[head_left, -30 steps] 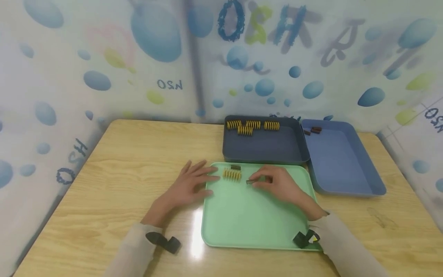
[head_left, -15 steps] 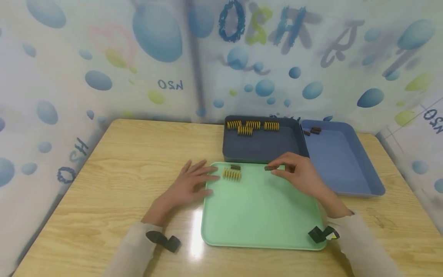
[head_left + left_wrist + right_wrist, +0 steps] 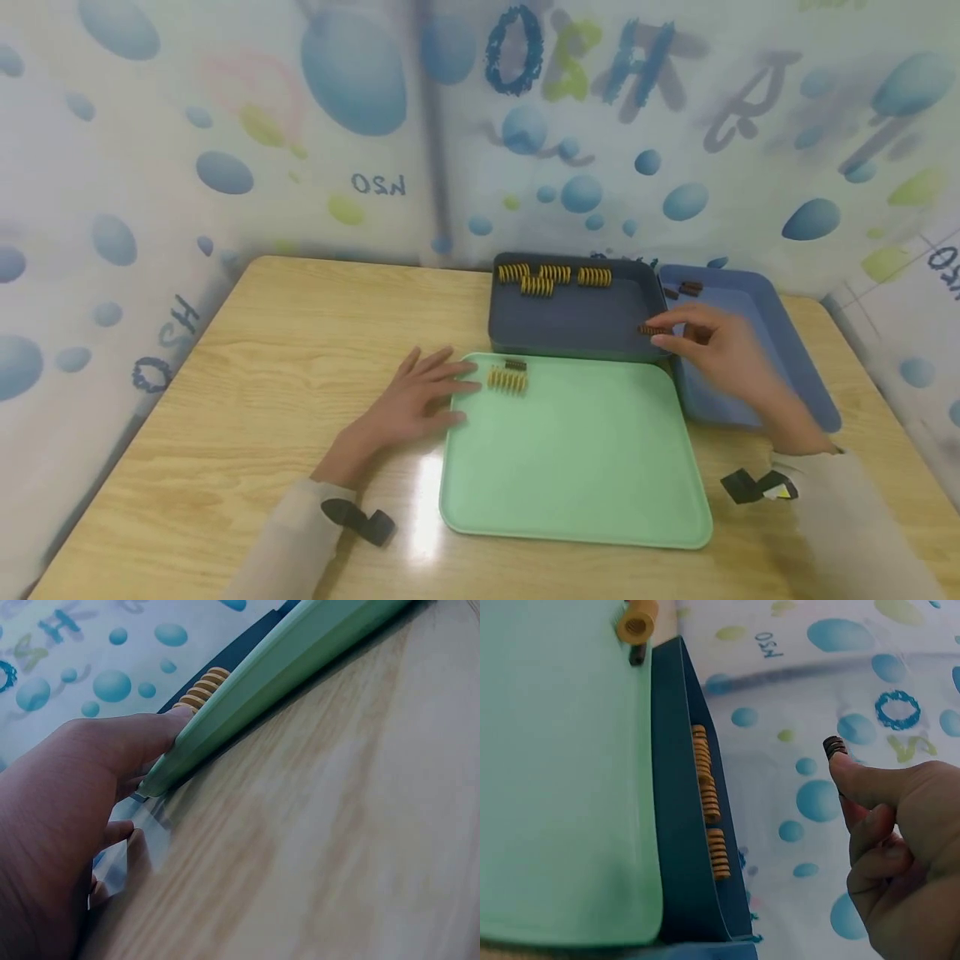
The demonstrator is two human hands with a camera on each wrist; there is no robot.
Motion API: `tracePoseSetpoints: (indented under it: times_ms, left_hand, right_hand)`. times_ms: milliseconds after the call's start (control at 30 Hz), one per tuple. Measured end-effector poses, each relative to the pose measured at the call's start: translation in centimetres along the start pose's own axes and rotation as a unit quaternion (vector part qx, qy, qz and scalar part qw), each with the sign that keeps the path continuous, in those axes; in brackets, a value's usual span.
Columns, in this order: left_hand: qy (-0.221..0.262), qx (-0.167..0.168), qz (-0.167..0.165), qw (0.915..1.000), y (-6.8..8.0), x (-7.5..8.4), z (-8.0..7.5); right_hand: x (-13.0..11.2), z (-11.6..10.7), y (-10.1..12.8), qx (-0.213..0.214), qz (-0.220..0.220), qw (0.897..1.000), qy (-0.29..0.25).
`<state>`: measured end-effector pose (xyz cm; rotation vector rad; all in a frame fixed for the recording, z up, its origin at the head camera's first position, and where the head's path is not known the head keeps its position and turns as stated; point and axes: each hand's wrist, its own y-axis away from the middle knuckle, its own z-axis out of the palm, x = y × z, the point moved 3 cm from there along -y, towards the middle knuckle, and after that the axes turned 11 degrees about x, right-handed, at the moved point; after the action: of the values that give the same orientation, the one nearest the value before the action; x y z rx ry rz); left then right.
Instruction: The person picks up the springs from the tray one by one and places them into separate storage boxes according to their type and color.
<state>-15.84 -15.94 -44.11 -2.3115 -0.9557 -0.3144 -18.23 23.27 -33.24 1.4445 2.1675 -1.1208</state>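
Observation:
Between thumb and fingertips my right hand [image 3: 716,348] pinches a small dark brown spring [image 3: 651,331], raised over the right end of the dark bin and the edge of the blue bin. In the right wrist view the tip of that spring [image 3: 834,745] sticks out past the thumb. My left hand [image 3: 412,400] rests with fingers spread at the left rim of the green tray [image 3: 577,467]. Near those fingers, a yellow spring [image 3: 507,381] and a small dark spring [image 3: 516,365] lie in the tray's upper left corner.
Behind the tray stands a dark grey bin [image 3: 577,321] with several yellow springs [image 3: 537,287] along its back. Right of it, a blue bin [image 3: 765,317] holds a few brown springs [image 3: 691,287]. All stand on a wooden table [image 3: 225,375] against a patterned wall.
Pinching the dark spring, my right hand has lifted it off the green tray and carried it right and back toward the blue bin. The left hand has stayed put.

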Motion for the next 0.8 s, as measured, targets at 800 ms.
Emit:
tracePoseSetpoints:
  times_ms: [800]
  left_hand:
    - [0.0, -0.011, -0.01, 0.9999, -0.2, 0.2, -0.1]
  right_hand:
    - [6.0, -5.7, -3.1, -0.004, 0.16, 0.982, 0.101]
